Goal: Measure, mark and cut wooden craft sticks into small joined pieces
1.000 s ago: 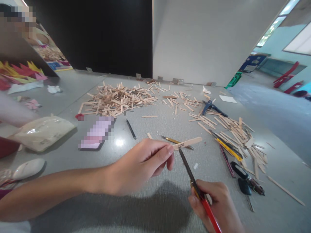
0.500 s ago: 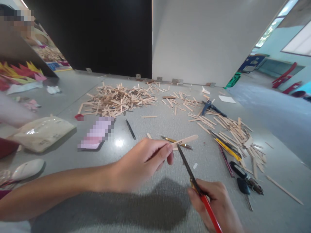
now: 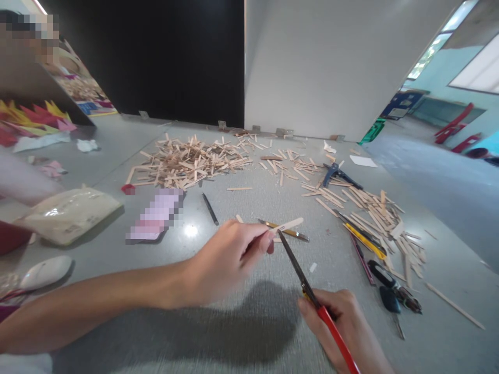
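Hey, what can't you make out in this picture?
- Wooden stick, near end: head view, hidden by the left hand.
- Red-handled tool, lower end: head view, cut off by the bottom edge.
- Pink phone-like thing, its surface: head view, hidden by blurred blocks.
- Dark mark on the stick: head view, too small.

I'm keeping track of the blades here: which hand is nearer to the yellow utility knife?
Right. The right hand is on the near side of the yellow utility knife, slightly left of it; the left hand is well off to its left.
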The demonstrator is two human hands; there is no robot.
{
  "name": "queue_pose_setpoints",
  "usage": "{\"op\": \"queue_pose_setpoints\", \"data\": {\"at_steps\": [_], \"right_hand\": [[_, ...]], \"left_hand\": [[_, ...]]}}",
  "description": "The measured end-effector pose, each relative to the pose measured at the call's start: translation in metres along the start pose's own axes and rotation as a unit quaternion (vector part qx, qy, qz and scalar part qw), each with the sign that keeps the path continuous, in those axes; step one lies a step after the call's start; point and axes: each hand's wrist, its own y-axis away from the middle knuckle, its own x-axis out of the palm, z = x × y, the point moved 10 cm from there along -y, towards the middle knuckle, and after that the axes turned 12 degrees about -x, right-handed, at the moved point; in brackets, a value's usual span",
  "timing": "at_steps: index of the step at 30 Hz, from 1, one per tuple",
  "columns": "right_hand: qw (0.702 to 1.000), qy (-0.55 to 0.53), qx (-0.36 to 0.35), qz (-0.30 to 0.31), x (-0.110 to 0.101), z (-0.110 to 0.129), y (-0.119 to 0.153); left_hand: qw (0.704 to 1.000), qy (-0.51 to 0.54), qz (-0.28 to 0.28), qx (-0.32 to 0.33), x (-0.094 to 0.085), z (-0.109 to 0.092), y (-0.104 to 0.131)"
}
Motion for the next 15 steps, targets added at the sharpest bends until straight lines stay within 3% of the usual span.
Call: {"op": "queue_pose_setpoints", "data": {"at_steps": [6, 9, 12, 15], "right_hand": [[0.993, 0.074, -0.089, -0.025, -0.005, 0.004, 0.000], [0.981, 0.140, -0.118, -0.060, -0.009, 0.003, 0.004], [0.965, 0.203, -0.137, -0.095, -0.012, 0.006, 0.008], [0.943, 0.262, -0.164, -0.121, -0.014, 0.015, 0.008]], "left_hand": [[0.984, 0.124, 0.079, -0.097, 0.017, 0.013, 0.001], [0.992, 0.091, 0.018, -0.087, 0.015, 0.015, 0.004], [0.997, 0.007, -0.068, -0.023, 0.009, 0.009, 0.009], [0.995, -0.042, -0.091, 0.004, 0.009, 0.006, 0.012]]}}
